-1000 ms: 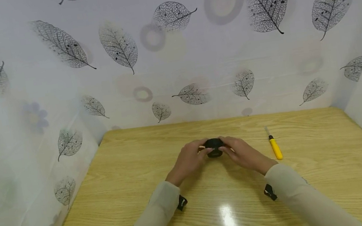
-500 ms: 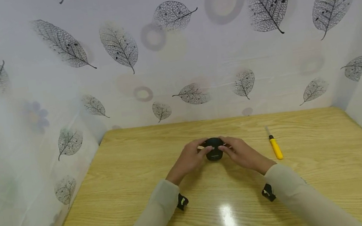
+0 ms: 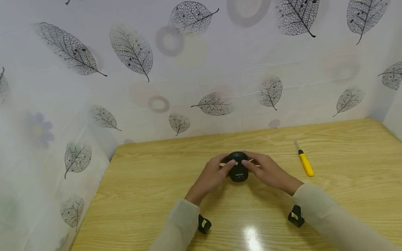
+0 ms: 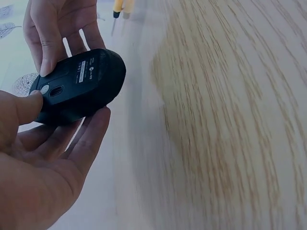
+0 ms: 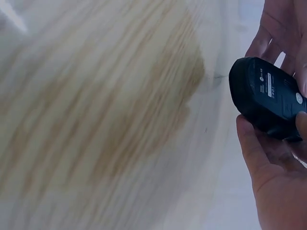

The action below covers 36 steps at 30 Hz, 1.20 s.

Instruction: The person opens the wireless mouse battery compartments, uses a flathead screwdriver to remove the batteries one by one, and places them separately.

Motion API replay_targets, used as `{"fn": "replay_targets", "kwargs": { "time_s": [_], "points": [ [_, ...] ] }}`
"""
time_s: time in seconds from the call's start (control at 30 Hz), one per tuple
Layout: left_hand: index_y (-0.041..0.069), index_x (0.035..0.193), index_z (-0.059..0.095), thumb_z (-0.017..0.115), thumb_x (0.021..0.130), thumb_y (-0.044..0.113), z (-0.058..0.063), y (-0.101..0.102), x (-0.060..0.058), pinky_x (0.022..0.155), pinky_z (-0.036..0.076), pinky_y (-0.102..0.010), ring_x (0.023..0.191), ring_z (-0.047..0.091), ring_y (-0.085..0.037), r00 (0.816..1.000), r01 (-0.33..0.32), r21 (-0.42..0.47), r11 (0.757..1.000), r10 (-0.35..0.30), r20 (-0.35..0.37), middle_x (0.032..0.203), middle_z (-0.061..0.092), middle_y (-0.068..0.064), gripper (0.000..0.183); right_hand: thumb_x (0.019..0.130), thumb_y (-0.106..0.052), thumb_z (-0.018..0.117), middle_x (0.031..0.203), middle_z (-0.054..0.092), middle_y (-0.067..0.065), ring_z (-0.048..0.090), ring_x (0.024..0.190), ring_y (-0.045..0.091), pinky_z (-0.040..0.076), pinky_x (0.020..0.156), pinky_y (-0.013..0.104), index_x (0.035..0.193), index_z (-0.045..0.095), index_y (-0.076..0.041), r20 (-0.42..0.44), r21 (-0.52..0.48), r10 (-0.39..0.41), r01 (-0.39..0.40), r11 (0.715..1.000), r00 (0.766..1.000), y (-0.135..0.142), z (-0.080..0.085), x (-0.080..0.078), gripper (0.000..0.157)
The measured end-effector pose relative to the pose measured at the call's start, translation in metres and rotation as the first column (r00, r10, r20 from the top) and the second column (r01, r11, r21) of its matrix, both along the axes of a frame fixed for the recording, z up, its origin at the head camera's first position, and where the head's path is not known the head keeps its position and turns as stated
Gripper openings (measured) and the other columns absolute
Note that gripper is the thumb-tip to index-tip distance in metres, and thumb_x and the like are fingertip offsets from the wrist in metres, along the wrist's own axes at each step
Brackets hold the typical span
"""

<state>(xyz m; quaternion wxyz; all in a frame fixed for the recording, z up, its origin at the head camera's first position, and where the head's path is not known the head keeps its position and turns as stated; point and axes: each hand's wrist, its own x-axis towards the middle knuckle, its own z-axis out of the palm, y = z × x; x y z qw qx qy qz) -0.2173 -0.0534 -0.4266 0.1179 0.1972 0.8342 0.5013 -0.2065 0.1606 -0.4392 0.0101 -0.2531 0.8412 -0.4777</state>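
Both of my hands hold a black computer mouse (image 3: 238,172) over the middle of the table. Its underside faces me, with a printed label and the sensor opening visible in the left wrist view. My left hand (image 3: 209,179) grips the left side, thumb on the underside near a small round pale spot and fingers behind. On the other side, my right hand (image 3: 271,173) grips it the same way, its thumb also on the underside. In the right wrist view the mouse (image 5: 264,98) is partly cut off by the frame edge.
A yellow-handled screwdriver (image 3: 306,165) lies on the wooden table (image 3: 147,182) to the right of my hands, its shaft pointing away from me. Leaf-patterned white sheeting (image 3: 216,65) rises behind the table and along its sides.
The mouse has tilted between my hands, so more of its underside now faces the head camera. My hands stay in nearly the same place. The screwdriver has not moved.
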Motion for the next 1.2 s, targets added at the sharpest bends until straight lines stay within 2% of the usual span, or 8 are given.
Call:
{"fn": "replay_targets", "kwargs": {
  "time_s": [0.1, 0.2, 0.4, 0.6, 0.73, 0.83, 1.0, 1.2],
  "points": [
    [0.006, 0.142, 0.055, 0.049, 0.109, 0.033, 0.0004, 0.0007, 0.0011, 0.088, 0.059, -0.035, 0.108, 0.065, -0.021, 0.999, -0.012, 0.025, 1.0, 0.011, 0.036, 0.128, 0.063, -0.008, 0.043, 0.109, -0.019, 0.049, 0.134, 0.062, 0.02, 0.065, 0.114, 0.033, 0.06, 0.088, 0.038, 0.146, 0.052, -0.001, 0.04, -0.032, -0.023, 0.024, 0.999, 0.999, -0.0026, 0.0014, 0.0006, 0.041],
    [0.006, 0.143, 0.055, 0.048, 0.109, 0.035, -0.0002, 0.0008, 0.0006, 0.095, 0.057, -0.038, 0.114, 0.063, -0.022, 0.999, -0.019, 0.031, 0.999, 0.017, 0.044, 0.128, 0.063, -0.008, 0.045, 0.109, -0.019, 0.05, 0.129, 0.063, 0.021, 0.067, 0.109, 0.031, 0.062, 0.083, 0.035, 0.145, 0.051, 0.001, 0.066, -0.056, -0.036, 0.04, 0.998, 0.997, -0.004, 0.0012, 0.0006, 0.042],
    [0.006, 0.147, 0.05, 0.047, 0.109, 0.038, -0.0016, 0.0019, 0.0014, 0.098, 0.055, -0.04, 0.123, 0.059, -0.025, 0.996, -0.037, 0.045, 0.998, 0.033, 0.086, 0.135, 0.058, -0.01, 0.05, 0.109, -0.022, 0.05, 0.127, 0.063, 0.021, 0.068, 0.107, 0.029, 0.061, 0.084, 0.037, 0.146, 0.05, 0.001, 0.102, -0.079, -0.053, 0.061, 0.995, 0.993, -0.0061, -0.0014, 0.0026, 0.044],
    [0.004, 0.144, 0.053, 0.047, 0.109, 0.039, -0.0044, 0.0031, 0.0013, 0.09, 0.059, -0.037, 0.117, 0.062, -0.023, 0.994, -0.05, 0.045, 0.998, 0.046, 0.1, 0.133, 0.059, -0.012, 0.05, 0.108, -0.022, 0.051, 0.141, 0.053, 0.026, 0.066, 0.112, 0.037, 0.06, 0.088, 0.042, 0.152, 0.042, 0.002, 0.112, -0.081, -0.093, 0.102, 0.992, 0.989, -0.0075, -0.0028, 0.0074, 0.05],
    [0.002, 0.139, 0.057, 0.047, 0.109, 0.039, -0.0049, 0.004, 0.0013, 0.086, 0.059, -0.035, 0.114, 0.062, -0.021, 0.993, -0.057, 0.037, 0.998, 0.053, 0.105, 0.132, 0.061, -0.012, 0.049, 0.107, -0.022, 0.053, 0.152, 0.044, 0.024, 0.052, 0.132, 0.04, 0.055, 0.098, 0.047, 0.152, 0.041, 0.001, 0.089, -0.074, -0.106, 0.113, 0.991, 0.99, -0.0086, -0.0035, 0.0094, 0.052],
    [0.001, 0.139, 0.056, 0.046, 0.109, 0.039, -0.0042, 0.005, 0.0014, 0.083, 0.06, -0.034, 0.111, 0.063, -0.021, 0.991, -0.058, 0.04, 0.997, 0.053, 0.122, 0.131, 0.062, -0.013, 0.049, 0.107, -0.023, 0.055, 0.154, 0.042, 0.021, 0.041, 0.142, 0.037, 0.05, 0.104, 0.051, 0.152, 0.042, 0.0, 0.08, -0.074, -0.104, 0.11, 0.991, 0.991, -0.0091, -0.004, 0.0094, 0.053],
    [0.002, 0.144, 0.052, 0.045, 0.109, 0.038, -0.0029, 0.0061, 0.0024, 0.079, 0.06, -0.033, 0.103, 0.065, -0.02, 0.988, -0.063, 0.032, 0.997, 0.058, 0.143, 0.127, 0.062, -0.014, 0.05, 0.106, -0.023, 0.057, 0.153, 0.044, 0.022, 0.044, 0.139, 0.037, 0.051, 0.103, 0.05, 0.152, 0.041, 0.002, 0.088, -0.091, -0.091, 0.099, 0.991, 0.992, -0.0093, -0.0042, 0.0086, 0.055],
    [0.008, 0.147, 0.051, 0.044, 0.11, 0.037, -0.0019, 0.0077, 0.0024, 0.072, 0.058, -0.031, 0.092, 0.063, -0.018, 0.99, -0.075, 0.035, 0.997, 0.07, 0.123, 0.123, 0.063, -0.012, 0.048, 0.105, -0.021, 0.058, 0.144, 0.052, 0.024, 0.051, 0.133, 0.038, 0.052, 0.102, 0.048, 0.149, 0.044, 0.004, 0.104, -0.106, -0.101, 0.112, 0.988, 0.989, -0.0105, -0.0042, 0.0082, 0.053]
  ]
}}
